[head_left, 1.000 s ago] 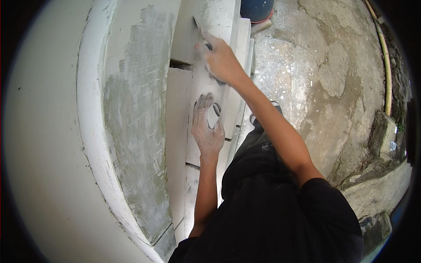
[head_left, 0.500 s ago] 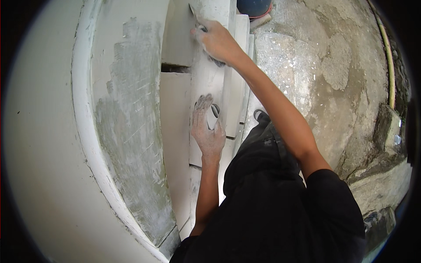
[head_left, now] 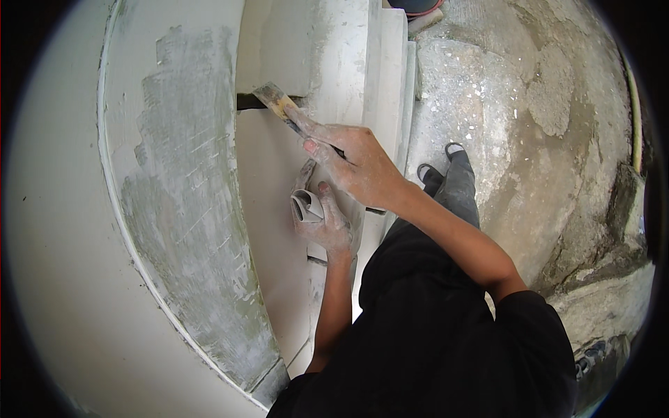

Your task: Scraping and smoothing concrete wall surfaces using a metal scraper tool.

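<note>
My right hand (head_left: 362, 164) is closed round a putty knife (head_left: 279, 102), its flat blade pointing up and left by a dark gap (head_left: 249, 102) in the pale wall. Lower down and partly behind it, my left hand (head_left: 333, 230) holds a curled sheet of sandpaper (head_left: 304, 207), pale with a dark inner side. White dust coats both hands. They are over the pale painted wall ledge (head_left: 338, 76). Whether the blade touches the wall, I cannot tell.
A wall strip with rough grey-green patches (head_left: 191, 153) curves down on the left. Stepped ledges (head_left: 394, 83) run beside the stained concrete floor (head_left: 516, 118), where my feet stand. A dark bucket (head_left: 416, 5) is at the top edge; a pale pipe (head_left: 635, 118) lies far right.
My right hand has come down and nearer with the putty knife, from the upper ledge to just above my left hand. My left hand has turned, showing the curled sandpaper. The view has shifted slightly.
</note>
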Motion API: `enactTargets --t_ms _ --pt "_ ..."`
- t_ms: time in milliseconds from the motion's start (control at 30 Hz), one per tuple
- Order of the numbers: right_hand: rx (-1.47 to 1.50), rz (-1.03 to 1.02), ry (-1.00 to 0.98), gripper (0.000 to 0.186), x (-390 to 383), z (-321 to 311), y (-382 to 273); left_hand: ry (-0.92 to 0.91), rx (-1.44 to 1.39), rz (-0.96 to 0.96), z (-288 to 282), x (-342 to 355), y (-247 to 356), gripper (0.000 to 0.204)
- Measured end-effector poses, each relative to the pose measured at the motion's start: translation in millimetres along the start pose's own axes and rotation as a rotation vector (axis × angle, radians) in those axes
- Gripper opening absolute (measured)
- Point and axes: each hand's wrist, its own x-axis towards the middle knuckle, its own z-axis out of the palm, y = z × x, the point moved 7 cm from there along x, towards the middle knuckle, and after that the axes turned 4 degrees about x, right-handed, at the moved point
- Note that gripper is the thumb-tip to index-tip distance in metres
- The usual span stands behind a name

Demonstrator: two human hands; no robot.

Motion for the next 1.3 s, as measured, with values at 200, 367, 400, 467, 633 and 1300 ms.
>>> enactTargets --t_ms 200,367,400,467,633,1300 --pt "-0.029 0.080 -0.022 0.032 -5.3 19.0 1.6 0.046 -0.192 -0.005 -8.5 -7.8 -10.6 0.037" --pt "0.061 0.112 0.042 0.030 -8.7 21.8 4.0 0.114 -0.209 -0.048 -15.4 -17.1 -29.7 0.052" --pt "0.017 0.078 0.042 0.029 -8.5 23.5 3.0 0.115 -0.209 -0.050 -16.2 -16.6 -29.8 0.052" --pt "-0.026 0.047 0.040 0.030 -8.1 25.5 0.9 0.075 -0.232 0.002 -15.9 -13.7 -26.2 0.054" --pt "0.021 0.019 0.118 0.021 -6.2 18.9 -8.1 0.177 -0.240 -0.090 -15.5 -16.6 -32.0 0.055" --pt "0.085 0.201 0.020 0.032 20.4 6.1 -26.7 0.128 -0.201 -0.159 -6.9 -4.0 -17.6 0.047"
